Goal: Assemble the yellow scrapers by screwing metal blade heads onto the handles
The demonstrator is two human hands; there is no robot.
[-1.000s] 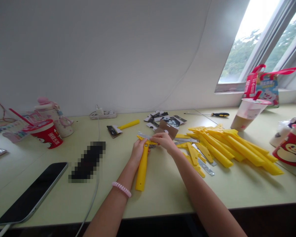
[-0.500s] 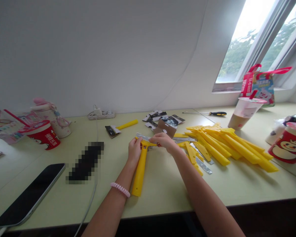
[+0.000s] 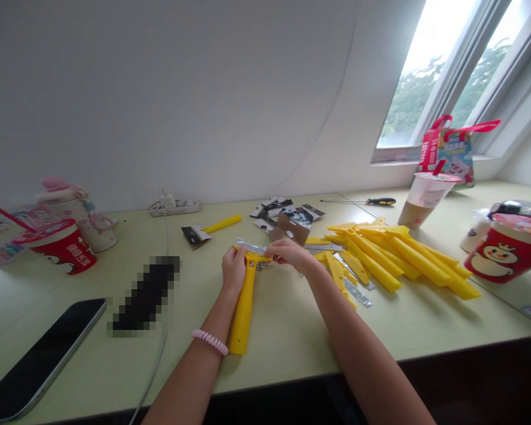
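A yellow scraper [image 3: 244,307] lies with its long handle toward me and a silvery blade [image 3: 251,245] across its head. My left hand [image 3: 233,268] is closed on the left end of the head, thumb on top. At the right end, my right hand [image 3: 292,254] pinches the head's edge by the blade; its fingertips partly cover that end. Holes show in the head below the blade. Small metal screws [image 3: 261,266] lie just beside the scraper's neck, partly hidden by it. To the right are loose yellow head pieces [image 3: 336,273] and foil-like blade strips [image 3: 357,293].
Several yellow handles [image 3: 376,260] are piled at the right. Behind my hands are printed cards [image 3: 294,227] and another scraper [image 3: 221,224] in a card sleeve. A screwdriver [image 3: 380,202], drink cups [image 3: 429,200], a phone [image 3: 48,354] and a power strip [image 3: 181,208] surround the work.
The whole scene has shifted left as the view turned slightly right. Both hands keep their grip on the scraper; the holes in its head show more plainly now.
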